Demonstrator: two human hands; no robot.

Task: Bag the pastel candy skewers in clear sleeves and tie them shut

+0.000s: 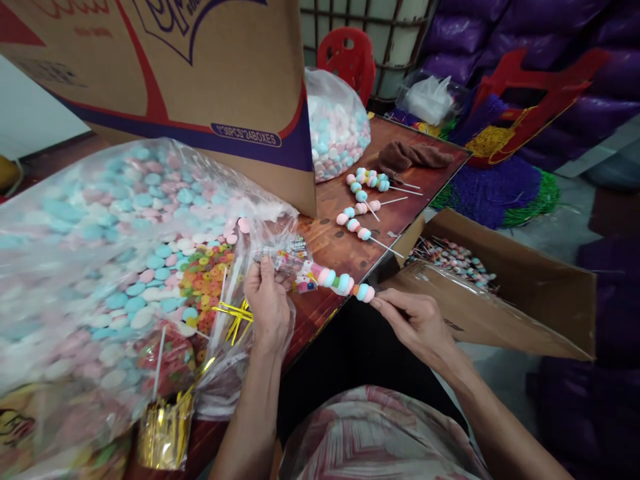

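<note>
A candy skewer (343, 283) of pink and blue marshmallows with gummy pieces between them spans the gap between my hands, over the table's edge. My right hand (417, 327) pinches its near end, the fingers closed at the last pink marshmallow. My left hand (269, 300) is closed on a small printed clear plastic bag (303, 275), whose mouth meets the skewer's far end. How deep the skewer sits in the bag I cannot tell. Beside my left hand lie gold twist ties (235, 321), gummy rings (213, 273) and loose marshmallows (135, 290) on a big clear plastic bag.
Several finished-looking skewers (357, 227) and a brown cloth (415, 155) lie on the wooden table (325, 233). A large carton (200, 87) stands behind, with a marshmallow bag (337, 133). An open carton (545, 293) of skewers is at right. A twist-tie pack (165, 430) lies front left.
</note>
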